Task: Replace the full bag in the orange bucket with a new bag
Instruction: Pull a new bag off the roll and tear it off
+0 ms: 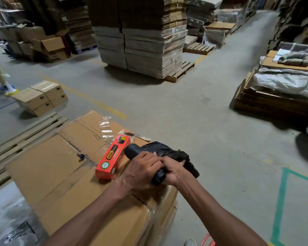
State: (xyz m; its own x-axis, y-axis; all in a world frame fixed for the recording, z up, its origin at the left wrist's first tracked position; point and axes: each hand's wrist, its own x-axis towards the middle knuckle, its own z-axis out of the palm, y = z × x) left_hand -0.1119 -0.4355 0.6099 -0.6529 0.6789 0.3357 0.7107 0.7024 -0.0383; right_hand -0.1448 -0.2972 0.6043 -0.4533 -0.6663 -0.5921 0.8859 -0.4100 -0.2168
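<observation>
A black roll of bin bags (pixel 134 150) is held over the corner of a flat cardboard stack (pixel 60 167). My left hand (pixel 140 170) wraps around the roll's middle. My right hand (pixel 173 172) grips the loose black bag (pixel 169 152) that is partly unrolled and bunched on the roll's right side. An orange bag box (pixel 112 158) lies on the cardboard just left of the roll, its far end open. The orange bucket is not clearly visible; only a sliver of something orange-red (pixel 209 240) shows at the bottom edge.
Clear plastic wrap (pixel 107 126) lies on the cardboard beyond the box. Small cartons (pixel 41 97) sit on the floor to the left. A tall pallet of flattened cardboard (pixel 142 50) stands ahead, another stack (pixel 277 93) to the right. Green floor tape (pixel 281 201) marks the floor on the right.
</observation>
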